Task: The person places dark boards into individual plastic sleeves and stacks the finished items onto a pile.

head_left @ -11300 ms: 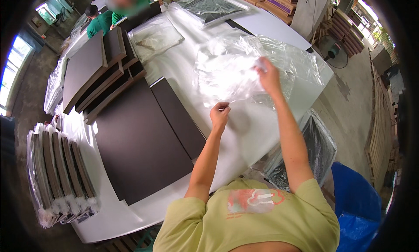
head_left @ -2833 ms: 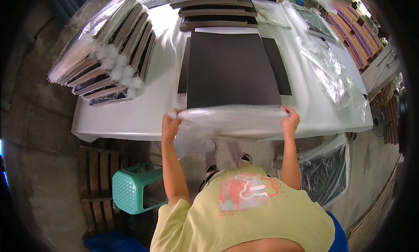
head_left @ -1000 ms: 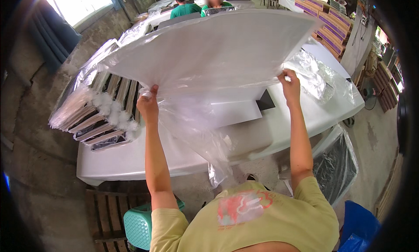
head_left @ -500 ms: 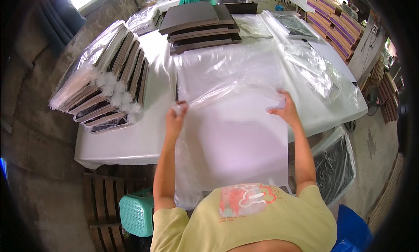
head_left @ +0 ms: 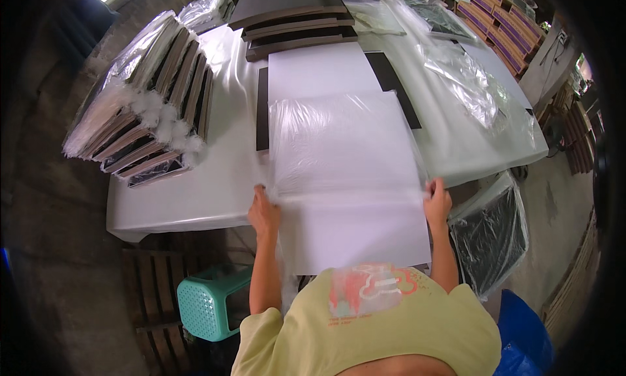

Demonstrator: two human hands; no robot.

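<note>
A clear plastic bag [head_left: 342, 144] covers the middle part of a large white sheet [head_left: 355, 236] in front of me. The bag's edge runs across the sheet between my hands, and the sheet's near part lies bare toward my body. My left hand [head_left: 263, 213] is closed on the bag's left edge, and my right hand [head_left: 437, 203] pinches its right edge. Beyond the bag, more white sheet [head_left: 323, 73] shows uncovered. Dark panels [head_left: 394, 89] stick out from under it on both sides.
Plastic-wrapped frames [head_left: 147, 109] are stacked at the left of the covered table [head_left: 176, 203]. Dark trays or panels [head_left: 287, 11] are piled at the back. Loose plastic [head_left: 466, 92] lies at right. A green stool [head_left: 212, 304] and a wrapped dark panel [head_left: 492, 236] stand below.
Both hands have come nearer to my body, drawing the plastic bag with them. The bag now lies flatter, and the white sheet and dark panels beyond it have come into view.
</note>
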